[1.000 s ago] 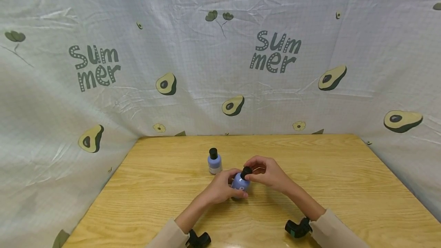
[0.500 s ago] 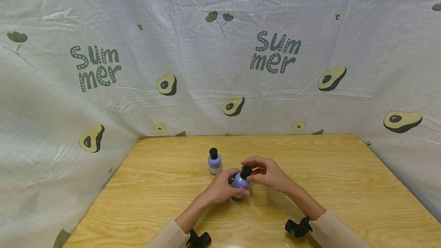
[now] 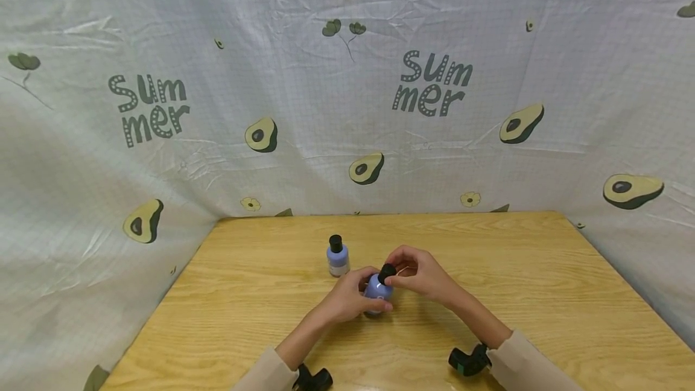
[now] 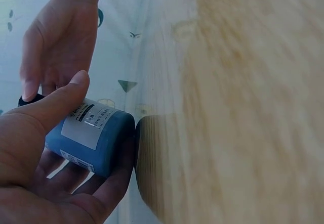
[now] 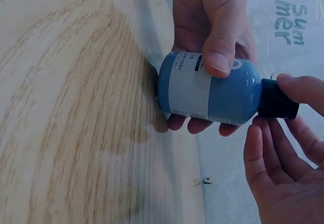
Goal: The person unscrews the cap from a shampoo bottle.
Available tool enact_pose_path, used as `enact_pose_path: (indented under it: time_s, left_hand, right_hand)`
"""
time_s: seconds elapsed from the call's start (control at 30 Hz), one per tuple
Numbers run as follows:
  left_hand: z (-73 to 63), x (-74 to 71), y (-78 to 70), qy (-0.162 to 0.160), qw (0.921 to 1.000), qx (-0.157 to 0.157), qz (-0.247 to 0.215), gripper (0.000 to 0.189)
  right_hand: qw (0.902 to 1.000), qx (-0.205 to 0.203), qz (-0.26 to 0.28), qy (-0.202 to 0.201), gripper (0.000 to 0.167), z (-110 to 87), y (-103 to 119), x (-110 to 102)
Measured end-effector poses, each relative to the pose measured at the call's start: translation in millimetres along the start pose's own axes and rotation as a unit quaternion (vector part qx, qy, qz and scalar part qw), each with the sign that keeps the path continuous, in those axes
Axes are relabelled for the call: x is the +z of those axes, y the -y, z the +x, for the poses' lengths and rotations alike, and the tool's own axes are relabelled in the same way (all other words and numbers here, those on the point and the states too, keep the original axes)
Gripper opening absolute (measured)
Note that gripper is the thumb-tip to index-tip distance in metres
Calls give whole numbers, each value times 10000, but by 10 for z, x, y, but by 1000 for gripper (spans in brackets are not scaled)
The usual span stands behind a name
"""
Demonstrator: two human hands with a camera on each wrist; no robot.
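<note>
A small periwinkle-blue bottle (image 3: 378,288) with a white printed label and a black cap (image 5: 277,100) leans slightly at the middle of the table. My left hand (image 3: 347,299) grips its body, the thumb (image 5: 221,57) across the near side and the other fingers behind. At the top, my right hand (image 3: 426,275) pinches the cap between thumb and fingers. The cap still sits on the bottle's neck. Whether the bottle's base touches the wood, I cannot tell. A second bottle (image 3: 338,258) of the same look, also black-capped, stands upright just behind and left of my left hand.
The wooden table (image 3: 244,294) stretches out around both hands. A pale curtain (image 3: 304,89) with avocado and lettering prints hangs behind it and along the sides. Black wrist devices (image 3: 469,359) sit at both beige sleeves (image 3: 526,361).
My right hand's fingers have shifted a little left on the cap and then back right. My left hand and the standing bottle stay where they were.
</note>
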State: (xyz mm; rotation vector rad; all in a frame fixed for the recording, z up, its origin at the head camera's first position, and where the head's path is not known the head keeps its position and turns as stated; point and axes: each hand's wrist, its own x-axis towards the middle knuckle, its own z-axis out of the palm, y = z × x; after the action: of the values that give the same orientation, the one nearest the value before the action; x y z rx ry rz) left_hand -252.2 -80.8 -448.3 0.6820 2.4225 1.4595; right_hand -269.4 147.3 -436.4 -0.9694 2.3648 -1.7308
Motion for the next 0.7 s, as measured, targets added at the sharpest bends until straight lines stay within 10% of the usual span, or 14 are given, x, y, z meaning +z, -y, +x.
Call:
enact_pose_path:
  time_s: [0.7]
  left_hand:
    - [-10, 0, 35, 35, 10000, 51, -23, 45]
  right_hand:
    - [9999, 27, -104, 76, 28, -20, -2, 26]
